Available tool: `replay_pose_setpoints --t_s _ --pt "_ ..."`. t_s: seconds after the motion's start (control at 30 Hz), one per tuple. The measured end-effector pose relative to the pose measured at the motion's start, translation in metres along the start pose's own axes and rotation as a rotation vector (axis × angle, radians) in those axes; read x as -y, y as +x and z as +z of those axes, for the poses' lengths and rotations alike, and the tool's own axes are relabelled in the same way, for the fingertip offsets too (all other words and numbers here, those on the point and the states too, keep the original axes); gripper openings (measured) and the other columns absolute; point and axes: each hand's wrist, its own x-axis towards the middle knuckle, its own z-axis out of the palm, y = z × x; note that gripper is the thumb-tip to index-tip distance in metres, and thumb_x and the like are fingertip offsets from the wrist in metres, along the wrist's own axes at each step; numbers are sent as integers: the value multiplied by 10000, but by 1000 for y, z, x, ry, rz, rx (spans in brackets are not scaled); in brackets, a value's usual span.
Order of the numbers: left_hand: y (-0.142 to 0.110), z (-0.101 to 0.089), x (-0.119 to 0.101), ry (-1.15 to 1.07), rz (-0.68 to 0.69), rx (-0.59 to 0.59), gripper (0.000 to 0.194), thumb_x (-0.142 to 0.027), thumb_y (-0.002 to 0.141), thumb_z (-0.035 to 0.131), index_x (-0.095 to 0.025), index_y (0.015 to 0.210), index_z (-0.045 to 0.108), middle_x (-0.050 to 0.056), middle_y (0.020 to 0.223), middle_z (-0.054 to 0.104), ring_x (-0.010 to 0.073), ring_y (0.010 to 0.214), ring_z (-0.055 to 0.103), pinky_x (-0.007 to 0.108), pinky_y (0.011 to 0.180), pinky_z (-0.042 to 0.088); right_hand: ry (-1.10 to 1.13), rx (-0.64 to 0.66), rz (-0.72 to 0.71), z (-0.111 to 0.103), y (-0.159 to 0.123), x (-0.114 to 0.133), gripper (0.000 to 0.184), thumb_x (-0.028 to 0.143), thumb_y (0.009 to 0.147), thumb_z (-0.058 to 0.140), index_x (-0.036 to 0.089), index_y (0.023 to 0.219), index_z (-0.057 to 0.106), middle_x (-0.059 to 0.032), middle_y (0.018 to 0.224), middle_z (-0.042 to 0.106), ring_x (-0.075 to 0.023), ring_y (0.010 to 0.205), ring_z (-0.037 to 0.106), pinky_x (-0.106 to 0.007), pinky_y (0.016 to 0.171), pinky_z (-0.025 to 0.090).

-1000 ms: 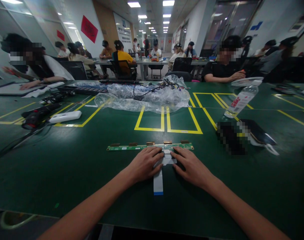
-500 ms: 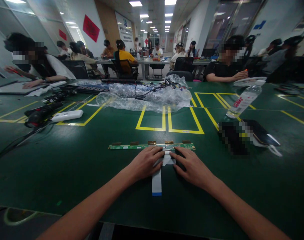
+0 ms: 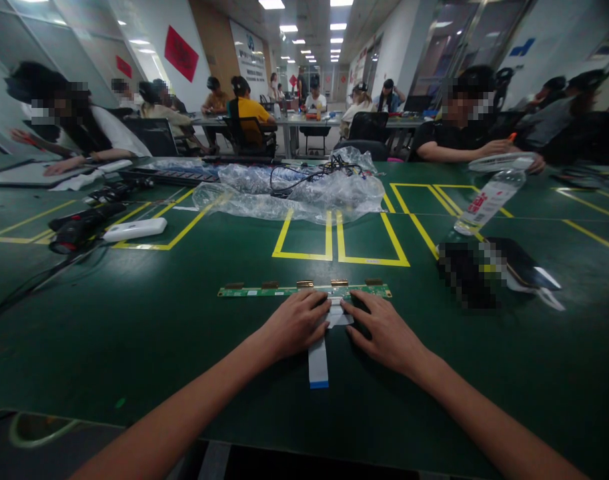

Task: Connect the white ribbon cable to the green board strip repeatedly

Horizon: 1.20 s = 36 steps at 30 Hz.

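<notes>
A long, thin green circuit board (image 3: pixel 259 292) with several copper-coloured tabs along its far edge lies on the table in front of me. A white flat ribbon cable (image 3: pixel 318 365) with a blue end runs from beneath my left hand (image 3: pixel 297 323) toward me. Its folded upper part (image 3: pixel 340 319) lies against the board's near edge, between my hands. My left fingers are bent over the cable, thumb on its side. My right hand (image 3: pixel 377 323) has its fingers apart, the index fingertip at the cable's upper end and the thumb by its lower right edge. The fingers hide the connection.
Clear plastic wrap (image 3: pixel 304 197) with black cables lies beyond yellow tape outlines (image 3: pixel 369 262). A tilted bottle (image 3: pixel 491 197) and a phone (image 3: pixel 521 263) are at right. A white device (image 3: pixel 135 230) and black cabled gear (image 3: pixel 84 227) are at left. Other people sit around.
The cable's blue end has swung slightly to the right and a little away from me. Both hands stay almost in place at the board.
</notes>
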Motion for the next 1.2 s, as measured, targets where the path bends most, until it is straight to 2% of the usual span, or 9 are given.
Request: replay_pose_setpoints --t_s 0.57,0.97,1.1,1.2 --pt "1 3 1 51 -2 16 459 -348 1001 486 -139 1408 504 145 1401 538 281 1202 536 455 1000 482 -14 -37 -2 3 3 0 508 393 948 566 236 1432 552 -172 1465 512 -366 1336 478 -591 1072 415" --pt "5 2 2 16 -10 -41 387 -286 990 524 -166 1357 552 115 1340 592 258 1148 561 430 951 512 47 -64 -35 0 2 -1 506 358 949 572 256 1442 526 -154 1485 496 -363 1352 462 -613 1077 408" --pt "6 4 1 49 -18 -59 328 -270 989 524 -175 1292 606 105 1262 639 255 1068 592 427 897 525 81 -42 -78 -2 1 -3 517 344 942 587 246 1445 525 -159 1490 491 -358 1371 445 -602 1097 402" --pt "4 5 1 68 -19 -66 333 -258 986 523 -186 1300 607 109 1310 625 269 1085 601 454 901 535 101 -12 -101 -2 1 -5 522 343 940 594 239 1447 527 -157 1515 467 -358 1398 417 -592 1125 379"
